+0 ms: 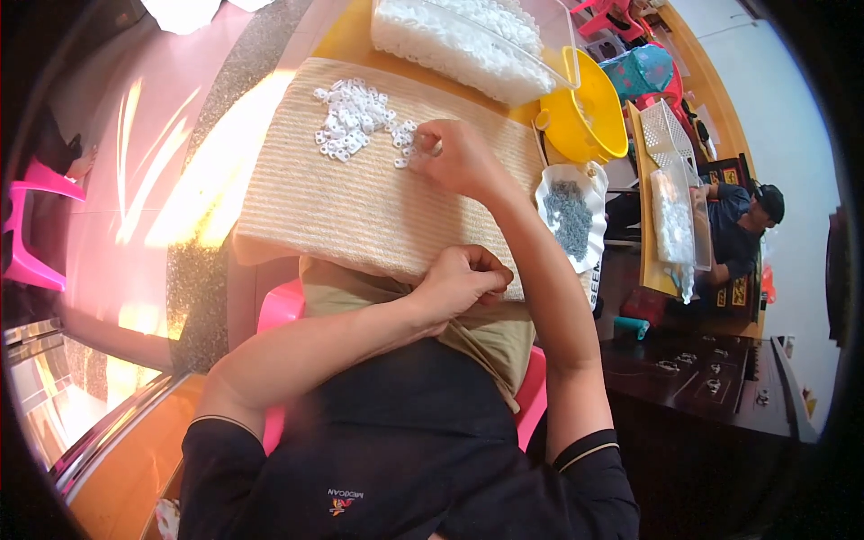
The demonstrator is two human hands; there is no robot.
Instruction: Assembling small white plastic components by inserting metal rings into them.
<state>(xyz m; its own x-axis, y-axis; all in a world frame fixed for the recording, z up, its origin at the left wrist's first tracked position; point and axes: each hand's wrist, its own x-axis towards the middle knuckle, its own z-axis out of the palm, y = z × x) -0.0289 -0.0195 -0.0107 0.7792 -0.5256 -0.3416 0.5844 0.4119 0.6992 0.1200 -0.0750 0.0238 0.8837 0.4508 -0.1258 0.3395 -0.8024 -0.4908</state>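
Note:
A heap of small white plastic pieces (pixel 353 119) lies on a beige woven mat (pixel 342 198) spread over the table. My right hand (pixel 454 157) reaches to the right edge of the heap, fingertips pinched among the pieces; whether it grips one I cannot tell. My left hand (pixel 463 279) rests at the near edge of the mat with its fingers curled tight, possibly pinching something small that I cannot make out. Both forearms come up from the lower edge, over my dark shirt.
A clear tub of white pieces (pixel 468 40) stands behind the mat, a yellow bowl (pixel 589 117) to its right. A white sheet holds small grey parts (pixel 569 216). Another seated person (pixel 742 229) works at the far right. Pink stools (pixel 31 225) stand left.

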